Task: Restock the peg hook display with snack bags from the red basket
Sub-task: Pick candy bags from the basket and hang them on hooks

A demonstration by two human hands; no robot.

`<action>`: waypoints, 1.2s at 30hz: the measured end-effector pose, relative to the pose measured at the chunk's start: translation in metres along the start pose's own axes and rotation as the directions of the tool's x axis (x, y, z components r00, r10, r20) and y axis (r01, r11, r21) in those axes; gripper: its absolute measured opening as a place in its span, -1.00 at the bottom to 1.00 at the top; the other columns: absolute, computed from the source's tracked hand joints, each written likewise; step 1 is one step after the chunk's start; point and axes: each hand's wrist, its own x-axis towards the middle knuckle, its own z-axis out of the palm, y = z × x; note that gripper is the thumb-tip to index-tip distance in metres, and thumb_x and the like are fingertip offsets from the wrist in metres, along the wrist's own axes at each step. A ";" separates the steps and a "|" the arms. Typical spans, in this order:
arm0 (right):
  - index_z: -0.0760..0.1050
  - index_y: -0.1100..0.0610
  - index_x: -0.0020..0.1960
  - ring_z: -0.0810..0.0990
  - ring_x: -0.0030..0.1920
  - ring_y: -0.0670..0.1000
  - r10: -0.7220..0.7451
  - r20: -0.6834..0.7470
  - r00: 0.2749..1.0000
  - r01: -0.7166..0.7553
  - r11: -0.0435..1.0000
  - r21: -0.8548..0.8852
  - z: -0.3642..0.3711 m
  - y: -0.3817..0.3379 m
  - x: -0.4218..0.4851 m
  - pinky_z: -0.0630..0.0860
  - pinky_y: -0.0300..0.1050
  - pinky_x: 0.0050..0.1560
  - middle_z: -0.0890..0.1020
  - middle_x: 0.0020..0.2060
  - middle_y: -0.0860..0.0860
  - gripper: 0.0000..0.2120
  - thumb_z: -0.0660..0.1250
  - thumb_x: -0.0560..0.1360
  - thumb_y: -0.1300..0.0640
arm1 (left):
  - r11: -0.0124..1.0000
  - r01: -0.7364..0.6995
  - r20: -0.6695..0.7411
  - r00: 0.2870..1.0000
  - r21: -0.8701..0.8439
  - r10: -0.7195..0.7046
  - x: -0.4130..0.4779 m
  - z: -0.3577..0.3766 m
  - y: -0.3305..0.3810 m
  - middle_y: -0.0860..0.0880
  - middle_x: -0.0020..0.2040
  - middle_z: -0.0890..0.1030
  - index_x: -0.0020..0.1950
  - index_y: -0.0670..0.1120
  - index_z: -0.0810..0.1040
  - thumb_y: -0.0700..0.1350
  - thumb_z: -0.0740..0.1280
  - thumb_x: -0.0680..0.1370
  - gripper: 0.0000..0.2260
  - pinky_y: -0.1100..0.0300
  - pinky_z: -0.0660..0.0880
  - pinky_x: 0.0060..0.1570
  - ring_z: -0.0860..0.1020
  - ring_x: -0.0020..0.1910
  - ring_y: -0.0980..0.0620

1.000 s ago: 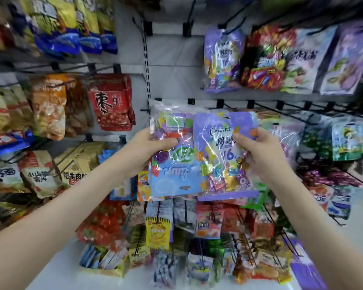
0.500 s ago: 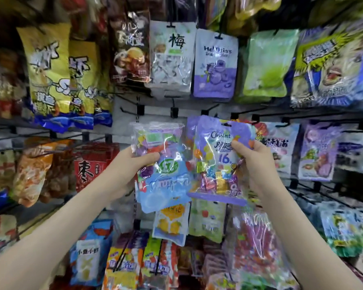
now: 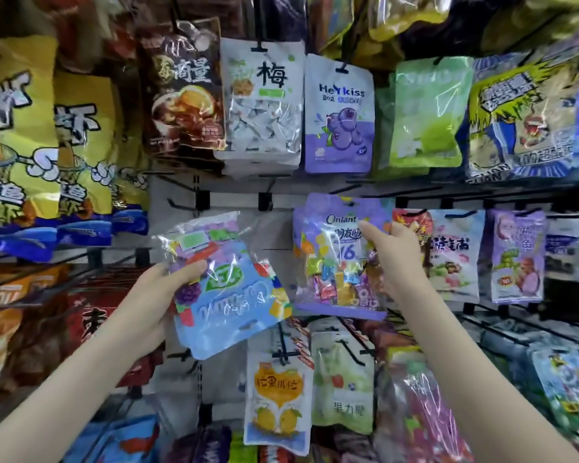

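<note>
My left hand [image 3: 168,295] grips a blue snack bag [image 3: 228,295] with fruit candies printed on it, tilted, at centre left. My right hand [image 3: 395,259] pinches a purple candy bag [image 3: 335,262] marked "16", held upright against the peg wall just below a row of black peg hooks [image 3: 268,198]. The two bags are apart, with bare grey wall panel [image 3: 268,228] between them. Whether the purple bag's top sits on a hook I cannot tell. The red basket is out of view.
Hanging bags crowd the wall: yellow bags [image 3: 47,145] at left, a white plum bag [image 3: 261,105] and a purple HeyKiss bag [image 3: 340,115] above, a green bag [image 3: 425,111], pastel bags [image 3: 515,255] at right, lemon bag [image 3: 278,396] below. Bare hooks [image 3: 184,205] stick out at centre.
The view has risen up the display. My hands have spread, separating the two bags; the purple bag moved right and up toward the hook row, the blue bag tilted left and lower.
</note>
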 end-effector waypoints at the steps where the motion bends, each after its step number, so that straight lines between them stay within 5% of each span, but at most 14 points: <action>1: 0.19 0.25 0.48 0.38 0.36 0.06 -0.004 -0.025 1.000 0.004 1.000 -0.019 0.002 0.003 0.001 0.28 -0.10 0.31 0.35 0.42 0.06 -0.30 0.39 0.49 0.00 | 1.000 0.007 0.013 1.000 -0.017 -0.007 0.002 -0.001 0.001 -0.05 -0.33 0.66 -0.08 -0.21 0.58 -0.15 0.39 0.44 -0.86 0.31 0.52 -0.45 0.63 -0.40 0.07; 6: 0.26 0.26 0.44 0.49 0.23 0.05 -0.023 -0.107 0.994 0.023 1.000 0.002 0.008 0.006 0.002 0.33 -0.09 0.21 0.44 0.33 0.06 -0.30 0.41 0.45 -0.05 | 0.997 0.007 0.102 0.995 -0.074 0.001 0.014 -0.002 0.000 -0.11 -0.21 0.70 -0.19 -0.13 0.67 -0.11 0.42 0.31 -0.86 0.21 0.56 -0.41 0.68 -0.31 -0.01; 11: 0.48 0.26 -0.04 0.57 -0.11 0.15 -0.068 -0.133 0.989 0.062 0.997 -0.048 0.007 -0.002 0.004 0.48 0.17 -0.04 0.60 -0.06 0.18 -0.53 0.43 0.34 -0.13 | 0.993 -0.001 0.169 0.985 -0.120 0.021 0.022 0.005 -0.004 -0.09 -0.25 0.70 -0.26 -0.08 0.71 -0.13 0.39 0.33 -0.90 0.24 0.55 -0.42 0.67 -0.34 0.01; 14: 0.25 0.15 -0.32 0.22 -0.40 0.04 -0.154 -0.160 0.975 0.134 0.982 -0.132 0.004 0.000 0.004 0.19 -0.04 -0.32 0.31 -0.42 0.05 -0.59 0.41 0.38 -0.07 | 0.989 0.029 0.210 0.978 -0.146 0.002 0.027 0.005 -0.007 -0.17 -0.09 0.70 -0.15 -0.08 0.71 -0.11 0.41 0.34 -0.86 0.11 0.60 -0.30 0.69 -0.18 -0.10; 18: 0.12 0.08 -0.38 0.12 -0.43 -0.03 -0.186 -0.162 0.969 0.153 0.969 -0.195 0.002 -0.001 -0.002 0.07 -0.06 -0.32 0.19 -0.47 -0.07 -0.53 0.40 0.42 -0.01 | 0.989 0.052 0.219 0.975 -0.140 -0.020 0.026 0.007 -0.010 -0.20 -0.03 0.69 -0.12 -0.10 0.71 -0.09 0.43 0.34 -0.83 0.05 0.61 -0.22 0.68 -0.12 -0.14; 26: 0.29 0.21 -0.30 0.22 -0.32 0.05 -0.211 -0.176 0.962 0.146 0.936 -0.321 0.013 -0.002 0.009 0.18 -0.06 -0.26 0.29 -0.36 0.12 -0.64 0.38 0.43 0.01 | 0.990 0.066 0.189 0.981 -0.121 -0.042 0.019 0.010 -0.009 -0.19 -0.06 0.70 -0.18 -0.09 0.72 -0.08 0.43 0.32 -0.86 0.08 0.62 -0.25 0.69 -0.17 -0.11; 28: 0.46 0.42 -0.13 0.40 -0.30 0.18 -0.218 -0.165 0.962 0.142 0.914 -0.379 0.020 0.001 0.014 0.35 0.02 -0.22 0.45 -0.32 0.24 -0.59 0.37 0.46 0.02 | 0.989 0.065 0.173 0.984 -0.133 -0.041 0.018 0.009 -0.009 -0.18 -0.06 0.70 -0.18 -0.08 0.72 -0.09 0.43 0.32 -0.87 0.09 0.62 -0.27 0.69 -0.17 -0.10; 30: 0.46 0.45 0.08 0.54 -0.06 0.26 -0.210 -0.187 0.960 0.115 0.901 -0.417 0.027 0.006 0.020 0.46 0.12 -0.05 0.58 -0.08 0.31 -0.53 0.35 0.49 0.02 | 0.987 0.067 0.162 0.986 -0.144 -0.044 0.016 0.007 -0.010 -0.17 -0.07 0.70 -0.18 -0.07 0.72 -0.09 0.44 0.31 -0.86 0.10 0.61 -0.29 0.69 -0.18 -0.10; 33: 0.49 0.29 -0.16 0.41 -0.30 0.06 -0.192 -0.173 0.966 0.092 0.882 -0.463 0.038 0.015 0.032 0.37 -0.03 -0.27 0.46 -0.34 0.07 -0.68 0.34 0.49 0.00 | 0.985 0.082 0.151 0.987 -0.151 -0.059 0.014 0.003 -0.011 -0.18 -0.05 0.70 -0.12 -0.10 0.69 -0.10 0.43 0.32 -0.82 0.08 0.61 -0.28 0.69 -0.16 -0.11; 36: 0.23 0.14 -0.42 0.24 -0.45 -0.02 -0.185 -0.163 0.969 0.085 0.871 -0.484 0.049 0.022 0.046 0.15 -0.10 -0.45 0.29 -0.49 -0.03 -0.58 0.35 0.48 0.05 | 0.986 0.086 0.107 0.992 -0.145 -0.071 0.015 -0.001 -0.013 -0.18 -0.04 0.69 -0.06 -0.14 0.65 -0.10 0.43 0.31 -0.76 0.08 0.62 -0.30 0.68 -0.18 -0.11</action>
